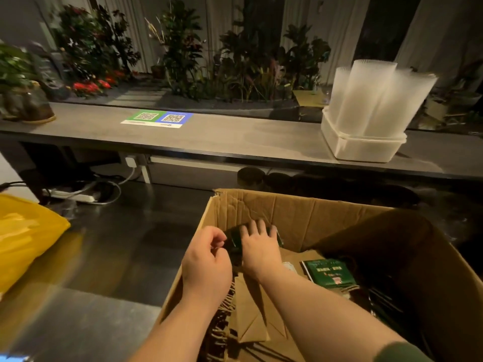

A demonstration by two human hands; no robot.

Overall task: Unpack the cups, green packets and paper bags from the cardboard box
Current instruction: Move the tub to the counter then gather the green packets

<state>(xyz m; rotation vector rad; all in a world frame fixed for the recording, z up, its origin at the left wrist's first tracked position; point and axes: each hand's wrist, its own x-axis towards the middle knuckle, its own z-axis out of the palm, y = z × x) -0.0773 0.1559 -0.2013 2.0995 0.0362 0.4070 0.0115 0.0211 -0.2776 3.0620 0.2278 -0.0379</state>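
My left hand [206,259] and right hand [258,246] both clasp green packets [235,240] in box [287,212]; I'd squeeze ends evenly, lift straight.

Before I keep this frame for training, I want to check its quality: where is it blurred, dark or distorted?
Head view: dim, warm light; the cup stacks and yellow bag are smeared by motion blur; the cardboard box has its right inner wall in deep shadow; the held green packets look almost black; the counter edge looks slightly bowed by the wide-angle lens.
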